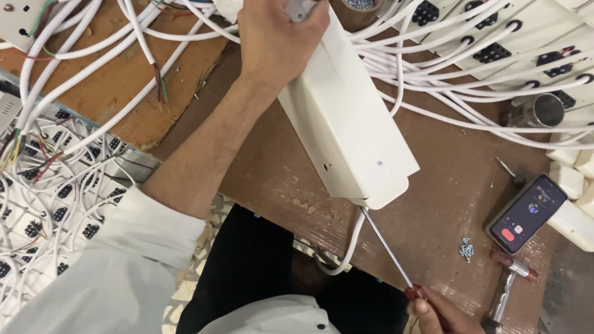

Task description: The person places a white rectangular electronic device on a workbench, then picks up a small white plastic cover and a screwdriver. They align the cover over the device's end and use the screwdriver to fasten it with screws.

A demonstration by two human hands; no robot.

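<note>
My left hand (pixel 278 37) grips the far end of a long white plastic power-strip casing (pixel 346 124) that lies back side up on the brown table (pixel 451 185). My right hand (pixel 436 315), at the bottom edge, holds a screwdriver (pixel 387 250) by its red handle. The metal shaft points up to the casing's near end, and its tip touches the end cap there. A white cable (pixel 351 244) leaves that same end and loops down toward my lap.
A phone (pixel 527 213) with a lit screen lies at right, a small heap of screws (pixel 466 248) beside it. Another red-handled tool (pixel 510 278) lies below. A metal cup (pixel 544 110), several white socket strips (pixel 495 37) and tangled white cables (pixel 93 43) surround the work spot.
</note>
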